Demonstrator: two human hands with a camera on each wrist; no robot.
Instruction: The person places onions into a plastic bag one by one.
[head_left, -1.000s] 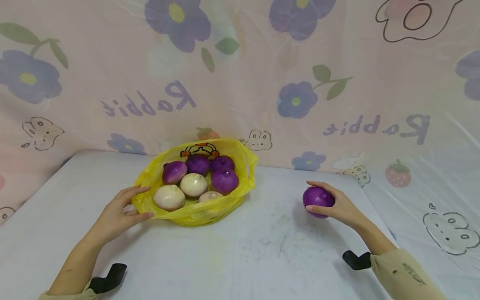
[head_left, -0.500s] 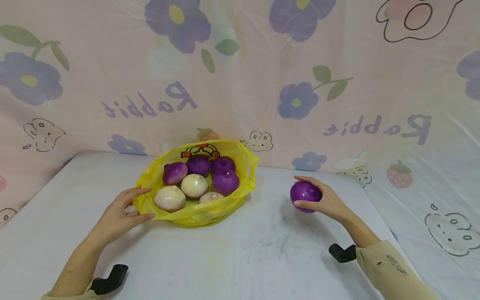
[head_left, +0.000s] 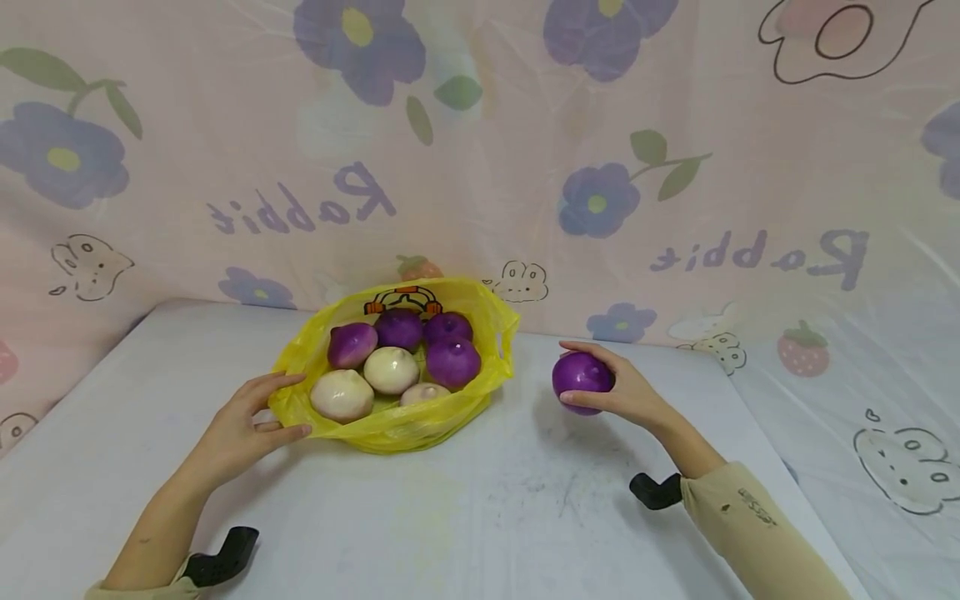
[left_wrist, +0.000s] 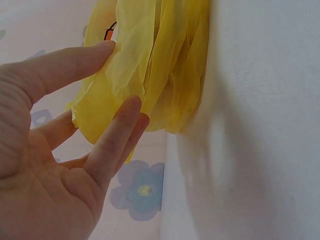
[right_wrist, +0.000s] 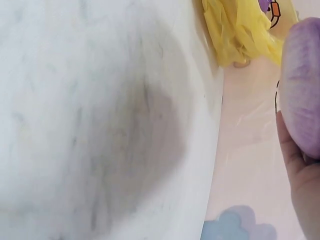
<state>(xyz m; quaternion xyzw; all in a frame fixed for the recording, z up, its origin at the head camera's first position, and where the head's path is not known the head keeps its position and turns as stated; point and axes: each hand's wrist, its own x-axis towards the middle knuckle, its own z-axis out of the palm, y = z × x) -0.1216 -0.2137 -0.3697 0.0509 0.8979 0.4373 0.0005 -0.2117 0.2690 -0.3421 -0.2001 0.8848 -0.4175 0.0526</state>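
Observation:
My right hand (head_left: 622, 385) holds a glossy purple onion (head_left: 579, 375) raised over the table, right of the bag, thumb in front and fingers round its far side. The right wrist view shows the lighter, striped underside of this onion (right_wrist: 302, 85). A yellow plastic bag (head_left: 420, 437) lies wide open, with several purple onions (head_left: 453, 362) and white onions (head_left: 341, 396) inside. My left hand (head_left: 243, 429) rests against the bag's left edge, fingers spread and mostly straight. In the left wrist view the thumb and fingertips (left_wrist: 131, 106) touch the yellow plastic (left_wrist: 135, 55).
The white table (head_left: 465, 517) has dark smudges near its middle and ends at a back edge behind the bag. A pale curtain (head_left: 480, 192) with flowers and rabbits hangs there. A black wrist device (head_left: 656, 492) sits on the right wrist, another device (head_left: 222, 557) on the left.
My right hand has moved left and slightly farther back with the purple onion, closer to the bag. The left hand and the bag stay in place.

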